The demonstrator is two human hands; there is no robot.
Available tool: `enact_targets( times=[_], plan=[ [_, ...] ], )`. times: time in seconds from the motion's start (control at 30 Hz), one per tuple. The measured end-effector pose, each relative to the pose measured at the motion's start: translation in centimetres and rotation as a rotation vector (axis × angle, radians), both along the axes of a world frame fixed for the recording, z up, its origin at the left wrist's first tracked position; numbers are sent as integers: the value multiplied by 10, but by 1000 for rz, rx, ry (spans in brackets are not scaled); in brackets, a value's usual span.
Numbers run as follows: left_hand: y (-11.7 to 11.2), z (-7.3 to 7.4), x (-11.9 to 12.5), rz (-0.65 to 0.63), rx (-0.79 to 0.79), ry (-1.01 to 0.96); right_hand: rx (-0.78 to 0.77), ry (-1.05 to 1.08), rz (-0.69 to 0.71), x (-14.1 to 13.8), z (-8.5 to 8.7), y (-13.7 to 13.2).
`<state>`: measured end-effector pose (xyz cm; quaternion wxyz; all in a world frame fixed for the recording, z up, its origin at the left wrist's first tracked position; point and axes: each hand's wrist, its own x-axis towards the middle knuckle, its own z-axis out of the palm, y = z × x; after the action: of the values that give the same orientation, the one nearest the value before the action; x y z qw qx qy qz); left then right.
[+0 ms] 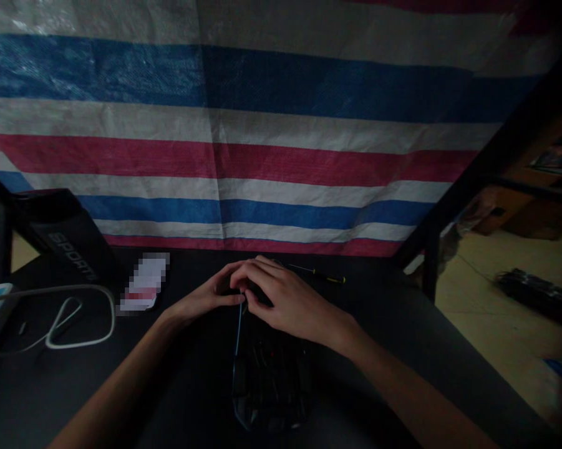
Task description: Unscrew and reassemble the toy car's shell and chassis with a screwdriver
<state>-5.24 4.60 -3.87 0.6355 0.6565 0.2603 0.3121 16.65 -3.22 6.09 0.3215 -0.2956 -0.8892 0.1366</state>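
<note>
A dark device with a thin blue edge (271,380) lies lengthwise on the black table in front of me; it looks like a toy car chassis, but its details are lost in shadow. At its far end, my left hand (219,290) is closed around the left corner, the thumb against the blue edge. My right hand (276,290) comes over the same end from the right, its fingers bent and pressed together beside the left fingertips. Whatever lies between the right fingertips is hidden. A screwdriver (327,275) with a black and yellow handle rests just beyond my right hand.
A phone with a blurred screen (145,284) lies left of my hands. Behind it stands a black box marked SPORT (70,234). A white cable (82,343) loops at the left. Striped sheeting (262,162) hangs along the back, with a dark frame post (431,265) at the right.
</note>
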Motion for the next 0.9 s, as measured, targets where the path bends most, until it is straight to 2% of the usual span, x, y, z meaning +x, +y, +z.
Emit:
enact_targets(
  times=[0.13, 0.4, 0.7, 0.77, 0.8, 0.9],
  plan=[
    [-1, 1, 0, 1, -6, -18, -69, 77, 86, -5, -8, 5],
    [-1, 0, 1, 9, -26, 12, -292, 329, 61, -12, -15, 6],
    [0, -2, -2, 46, -42, 69, -424, 549, 63, -23, -31, 12],
    [0, -2, -2, 30, -50, 61, -377, 511, 16, -25, -33, 12],
    [0, -1, -2, 21, -49, 53, -303, 448, -33, -24, -33, 12],
    [-3, 2, -2, 15, -35, 24, 21, 143, -219, -19, -30, 10]
  ],
)
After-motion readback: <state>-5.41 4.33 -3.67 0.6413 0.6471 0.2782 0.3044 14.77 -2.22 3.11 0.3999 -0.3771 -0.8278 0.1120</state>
